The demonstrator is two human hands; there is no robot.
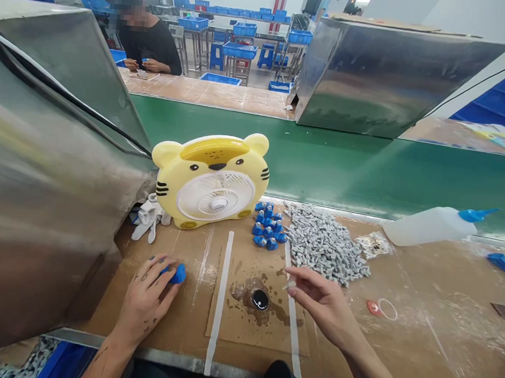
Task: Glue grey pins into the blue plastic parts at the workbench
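My left hand (150, 294) rests low over the cardboard-covered bench at the left, its fingers wrapped round a blue part (178, 274). My right hand (324, 302) pinches a small pale piece (289, 284) between thumb and fingertips, just above the right white tape strip. Between the hands, a small round cup of dark liquid (260, 299) sits on a wet-stained cardboard piece (241, 331). Behind it stands a cluster of blue parts (268, 230), with a large pile of small grey pieces (324, 244) to its right.
A yellow animal-faced fan (218, 180) stands behind the left hand, beside white gloves (149, 216). A white squeeze bottle (433, 226) lies at the right. Metal housings flank a green belt (239, 135). Across it sits a person (150, 41).
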